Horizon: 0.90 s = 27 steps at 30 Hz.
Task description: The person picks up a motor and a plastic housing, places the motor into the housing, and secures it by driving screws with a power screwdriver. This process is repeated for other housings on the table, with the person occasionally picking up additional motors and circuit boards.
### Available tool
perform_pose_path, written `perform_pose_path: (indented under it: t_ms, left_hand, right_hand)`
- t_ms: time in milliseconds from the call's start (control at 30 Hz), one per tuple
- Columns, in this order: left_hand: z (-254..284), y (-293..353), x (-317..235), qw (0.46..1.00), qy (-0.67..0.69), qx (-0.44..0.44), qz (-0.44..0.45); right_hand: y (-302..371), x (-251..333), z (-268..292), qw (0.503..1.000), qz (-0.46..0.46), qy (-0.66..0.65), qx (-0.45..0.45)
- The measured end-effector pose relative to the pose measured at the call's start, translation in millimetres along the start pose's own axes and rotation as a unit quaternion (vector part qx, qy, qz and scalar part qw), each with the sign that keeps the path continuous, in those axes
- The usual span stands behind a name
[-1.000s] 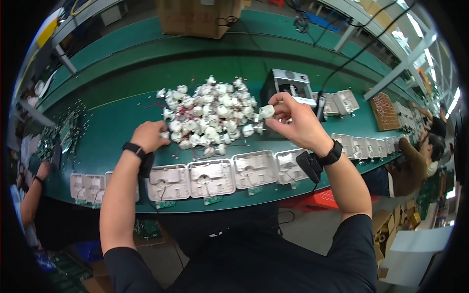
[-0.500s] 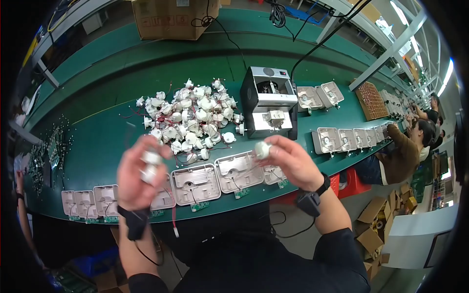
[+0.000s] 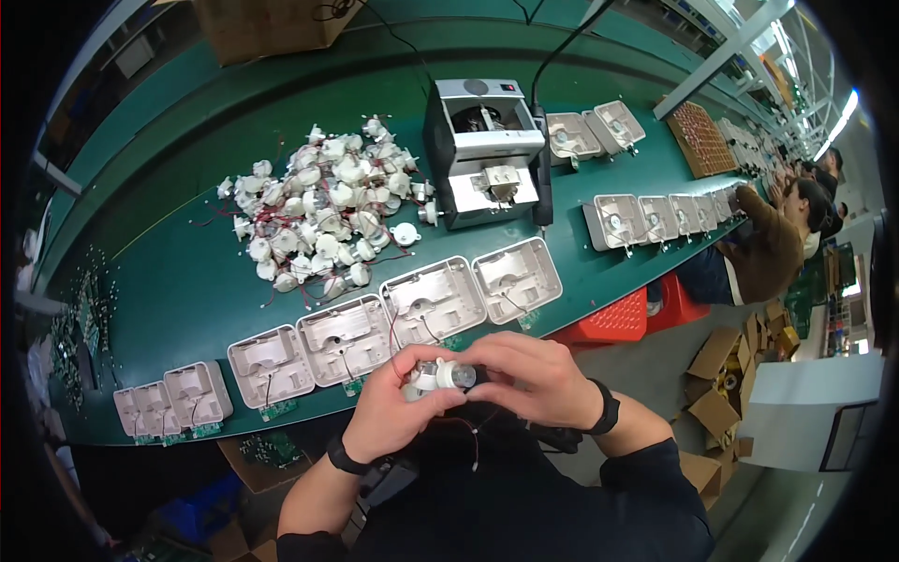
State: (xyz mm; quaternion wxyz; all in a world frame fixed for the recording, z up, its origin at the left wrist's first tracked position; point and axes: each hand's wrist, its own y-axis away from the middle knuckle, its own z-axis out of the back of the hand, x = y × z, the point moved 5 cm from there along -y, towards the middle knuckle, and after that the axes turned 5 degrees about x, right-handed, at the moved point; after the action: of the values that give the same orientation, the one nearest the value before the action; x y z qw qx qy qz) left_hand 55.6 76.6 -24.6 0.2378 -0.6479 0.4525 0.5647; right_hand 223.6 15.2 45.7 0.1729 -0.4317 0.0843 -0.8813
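Note:
Close to my body, my left hand and my right hand are brought together around white round plastic parts. One part has a clear cylindrical end, which my right fingers pinch. My left fingers close on the white side; how many parts they hold is partly hidden. A thin wire with a small connector dangles beneath. Just beyond my hands stands a row of open white plastic housings, each with a lead to a small green circuit board. Behind them lies a heap of similar white parts with red wires.
A black and silver bench machine stands beyond the housings. To its right are more white housings and a brown gridded tray. A person in a brown top sits farther right. Red stools are beside the table.
My hands, apart over the housings before, have come together lower and nearer my body. The white parts they held now meet. The view has shifted, moving the table's things up and left.

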Motion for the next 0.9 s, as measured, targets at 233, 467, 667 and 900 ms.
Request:
perform_pose_path:
  t_ms: [233,467,667,900]
  left_hand:
    - [-16.8,-10.0,-16.3,0.944,-0.291,-0.058,-0.144]
    - [-8.7,-7.8,3.2,0.993,0.117,-0.025,0.018]
    - [6.4,7.3,20.1,0.991,0.129,0.012,0.021]
    - [17.7,20.3,20.8,0.992,0.123,-0.005,0.011]
  right_hand:
    - [21.6,-11.7,4.6,0.994,-0.076,-0.069,-0.022]
    - [7.3,-60.9,45.0,0.954,-0.011,0.297,-0.043]
    - [-0.9,-96.1,16.8,0.916,0.05,0.393,0.065]
    - [-3.6,-97.5,4.3,0.911,0.058,0.407,0.04]
